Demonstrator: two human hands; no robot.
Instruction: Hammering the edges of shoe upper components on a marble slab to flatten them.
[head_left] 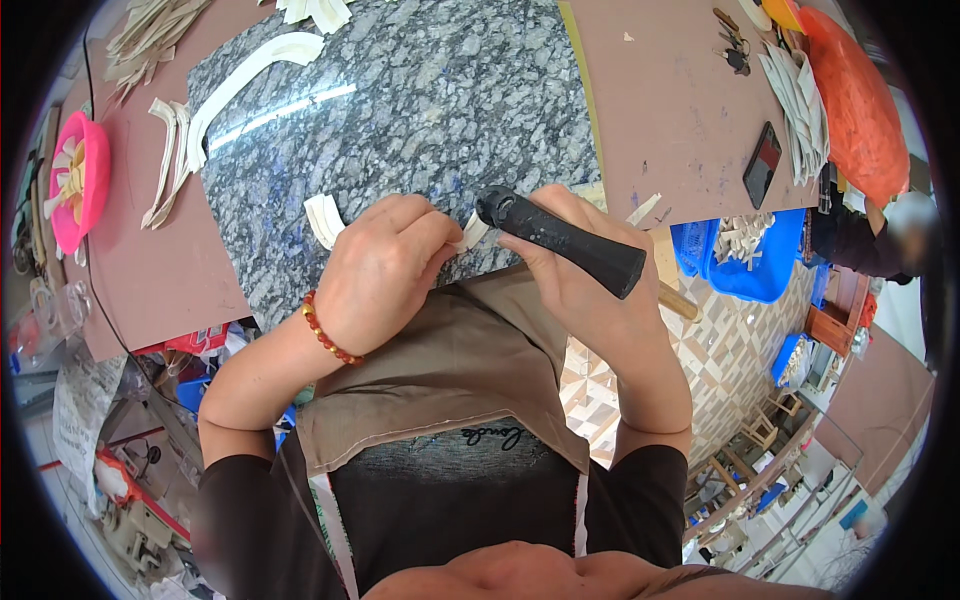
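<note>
My left hand point(385, 260), a beaded bracelet at its wrist, is closed with thumb and fingers pinching a small cream strip point(472, 235) at the near edge of a grey speckled stone slab point(400, 120). In my right hand point(590, 265) is a black hammer point(565, 240); its rounded end sits over the strip, and its flared end points toward my right forearm. Whether the rounded end touches the strip I cannot tell. Another curved cream strip point(322, 220) lies on the slab just left of my left hand. A longer bent strip point(255, 75) rests at the slab's far left.
On the left stand a pink basin point(78, 180) of pieces and loose strips point(170, 150). To the right lie a phone point(763, 165), keys point(735, 50), stacked strips point(798, 105) and a red bag point(855, 105). A blue crate point(750, 270) of pieces stands beside the table. Another person point(870, 235) is at far right.
</note>
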